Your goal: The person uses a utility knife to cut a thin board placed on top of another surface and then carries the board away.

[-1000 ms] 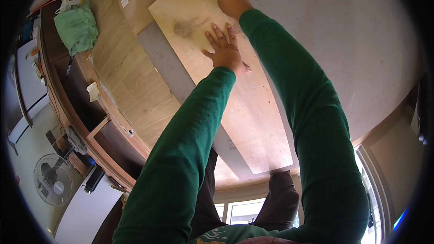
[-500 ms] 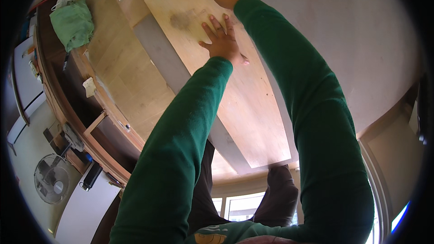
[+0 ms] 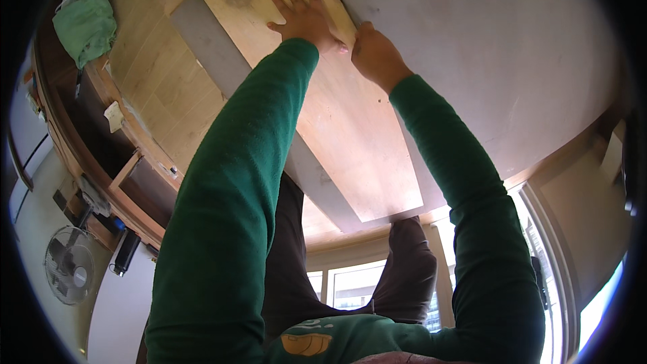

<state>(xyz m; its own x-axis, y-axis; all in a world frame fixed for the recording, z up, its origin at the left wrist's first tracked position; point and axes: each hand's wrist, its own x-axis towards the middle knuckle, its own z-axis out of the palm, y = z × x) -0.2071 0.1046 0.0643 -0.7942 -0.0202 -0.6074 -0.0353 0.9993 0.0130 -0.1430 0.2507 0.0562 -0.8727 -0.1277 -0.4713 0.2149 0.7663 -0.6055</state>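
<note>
A long pale wooden board point(image 3: 364, 148) with a dark smudge at its far end lies over a large grey sheet point(image 3: 472, 61). The sheet also shows as a strip along the board's left side. My left hand point(image 3: 303, 20) rests flat on the board near the smudge, fingers spread and the thumb side toward its right edge. Close by on the right, my right hand point(image 3: 378, 55) is closed in a fist at the board's right edge, over the grey sheet. Whatever sits inside that fist is hidden by the fingers.
To the left stands an open wooden frame or cabinet point(image 3: 128, 172) with a green cloth bag point(image 3: 86, 23) at its far end. Beyond it are a fan point(image 3: 69, 266) and a black bottle-like object point(image 3: 125, 253). My legs point(image 3: 412, 256) are at the near edge.
My right hand has slid toward me along the board's right edge, from beyond the left hand to slightly nearer than it. My left hand stays on the same spot. The whole view has shifted.
</note>
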